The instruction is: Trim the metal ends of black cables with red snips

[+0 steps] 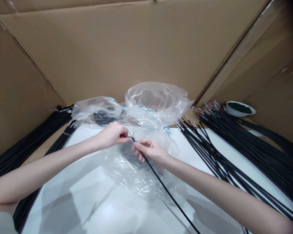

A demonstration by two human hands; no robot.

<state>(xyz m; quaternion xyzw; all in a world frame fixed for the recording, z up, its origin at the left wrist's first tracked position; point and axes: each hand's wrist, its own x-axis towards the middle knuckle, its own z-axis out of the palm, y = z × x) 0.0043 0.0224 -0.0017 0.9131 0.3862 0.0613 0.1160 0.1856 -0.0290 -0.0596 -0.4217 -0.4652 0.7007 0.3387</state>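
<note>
My left hand (113,134) is closed on a small red-handled tool (123,135); the fingers cover most of it, so its exact kind cannot be made out. Between thumb and fingers, my right hand (152,151) pinches a black cable (166,189) close to its upper end. Thin strands stick out at that end, beside the red tool. From there the cable slants down to the lower right, past the bottom edge of the view. Under both hands lies an open clear plastic bag (134,177) with a grey mass of small pieces (132,155) inside.
Bundles of black cables lie at left (21,148) and right (254,152), with a looser bunch (210,157) nearer the middle. Clear plastic bags (156,97) stand at the back. A white bowl (239,112) holds dark green contents. Cardboard walls (141,45) enclose the white table (88,201).
</note>
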